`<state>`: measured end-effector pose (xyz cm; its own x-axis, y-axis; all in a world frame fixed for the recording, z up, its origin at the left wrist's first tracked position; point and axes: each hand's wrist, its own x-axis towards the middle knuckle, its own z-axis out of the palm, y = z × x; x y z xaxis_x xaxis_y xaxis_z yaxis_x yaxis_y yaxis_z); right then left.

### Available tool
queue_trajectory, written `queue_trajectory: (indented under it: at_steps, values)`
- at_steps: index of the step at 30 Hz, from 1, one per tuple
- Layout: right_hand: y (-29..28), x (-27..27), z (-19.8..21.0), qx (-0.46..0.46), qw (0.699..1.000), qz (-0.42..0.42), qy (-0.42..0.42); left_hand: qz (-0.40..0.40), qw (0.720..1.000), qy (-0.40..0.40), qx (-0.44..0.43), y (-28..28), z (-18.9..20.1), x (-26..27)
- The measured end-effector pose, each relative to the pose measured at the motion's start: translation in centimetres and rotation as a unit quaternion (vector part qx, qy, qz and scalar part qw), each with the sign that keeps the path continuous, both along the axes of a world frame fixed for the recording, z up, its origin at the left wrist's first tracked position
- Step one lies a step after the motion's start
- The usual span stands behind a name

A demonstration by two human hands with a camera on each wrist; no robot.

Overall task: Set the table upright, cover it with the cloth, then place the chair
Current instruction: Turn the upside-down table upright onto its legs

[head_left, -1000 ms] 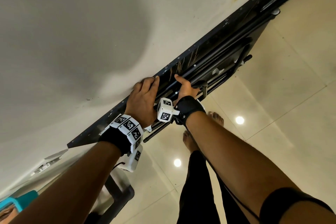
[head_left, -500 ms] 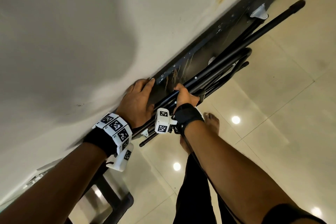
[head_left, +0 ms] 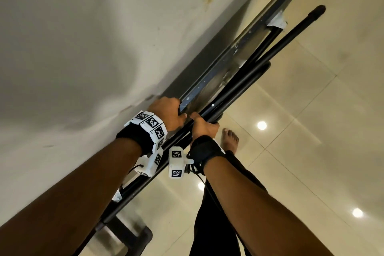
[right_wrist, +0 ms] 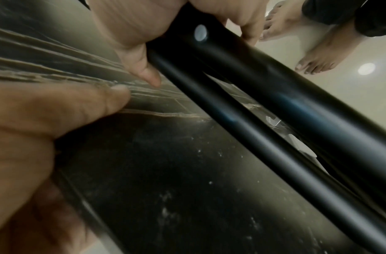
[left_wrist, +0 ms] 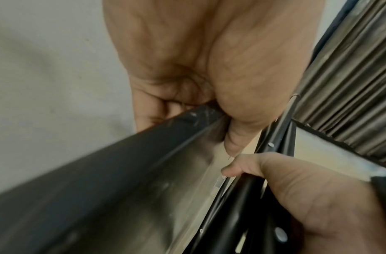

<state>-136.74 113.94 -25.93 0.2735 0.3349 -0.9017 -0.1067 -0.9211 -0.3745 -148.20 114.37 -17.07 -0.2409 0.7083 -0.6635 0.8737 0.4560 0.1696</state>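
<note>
The folding table (head_left: 232, 62) stands on its edge against the pale wall, its dark underside and folded black legs (head_left: 259, 62) facing me. My left hand (head_left: 168, 113) grips the table's top rim (left_wrist: 126, 151), fingers curled over it toward the wall. My right hand (head_left: 202, 125) grips a black leg tube (right_wrist: 241, 72) just beside the left hand. In the left wrist view the right hand (left_wrist: 307, 197) wraps the tube. The cloth is in no view.
The glossy cream tiled floor (head_left: 311, 131) lies to the right with ceiling lights mirrored in it. My bare foot (head_left: 229, 138) and black trousers (head_left: 218, 214) are below the hands. A dark chair-like frame (head_left: 133, 237) stands low at the left.
The table has tilted off the wall toward me, and one black leg has swung out from the underside. Both hands kept their hold and moved slightly right.
</note>
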Motion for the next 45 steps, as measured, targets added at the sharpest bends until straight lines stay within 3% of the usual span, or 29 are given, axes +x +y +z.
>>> queue_trajectory:
  at_steps: [13,26,35,41,45]
  values:
    - [-0.3,0.2,-0.5,-0.003,0.999,-0.020,0.028,-0.016,0.996,-0.011,-0.085,1.4,0.7,2.3]
    - [-0.6,2.1,0.4,0.004,0.999,-0.043,0.008,-0.045,0.995,-0.048,-0.069,1.1,1.4,3.8]
    - [-1.1,6.7,7.0,-0.002,0.993,-0.116,-0.007,-0.149,0.984,-0.049,-0.081,2.6,8.2,8.3]
    - [-2.8,13.2,12.9,0.000,0.971,-0.240,-0.014,-0.240,0.964,-0.065,-0.092,3.2,13.8,15.5]
    - [-4.4,18.3,15.4,0.002,0.950,-0.313,-0.019,-0.318,0.940,-0.068,-0.106,3.3,14.6,21.2]
